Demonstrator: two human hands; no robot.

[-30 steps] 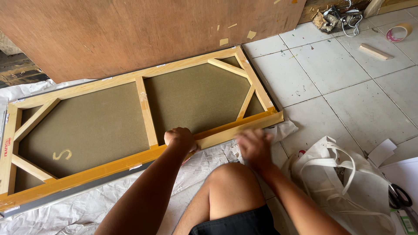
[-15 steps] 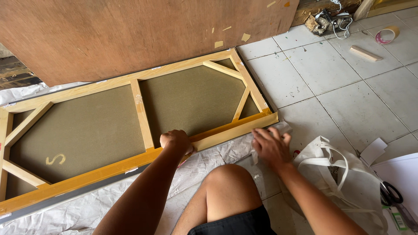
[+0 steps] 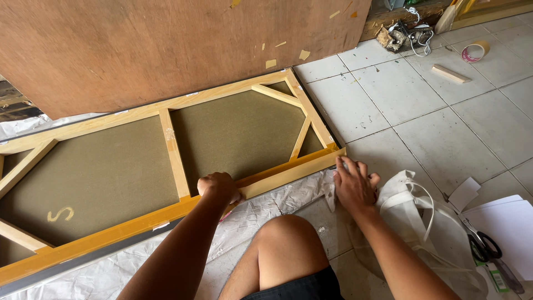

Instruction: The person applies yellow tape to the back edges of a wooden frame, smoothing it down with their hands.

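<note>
A long wooden canvas stretcher frame (image 3: 172, 150) lies face down on the floor, showing olive-brown canvas backing and diagonal corner braces. Orange-yellow tape runs along its near rail (image 3: 105, 236). My left hand (image 3: 218, 187) is closed over that near rail about midway, with something reddish just under the fingers. My right hand (image 3: 353, 185) lies flat with fingers spread on crinkled white plastic sheeting (image 3: 288, 200) beside the frame's right corner, holding nothing. My bare knee (image 3: 288, 244) is raised between my arms.
A large brown plywood board (image 3: 166, 50) leans behind the frame. A white cloth bag (image 3: 422, 222), scissors (image 3: 484, 245) and white paper sheets (image 3: 499, 216) lie at the right. A tape roll (image 3: 475, 51), a wood offcut (image 3: 451, 73) and tangled cables (image 3: 408, 33) sit on the white tiles.
My right hand has slid rightward and away from the knee, settling flat on the sheeting near the frame's corner. My left hand keeps its place on the rail. The view has shifted slightly.
</note>
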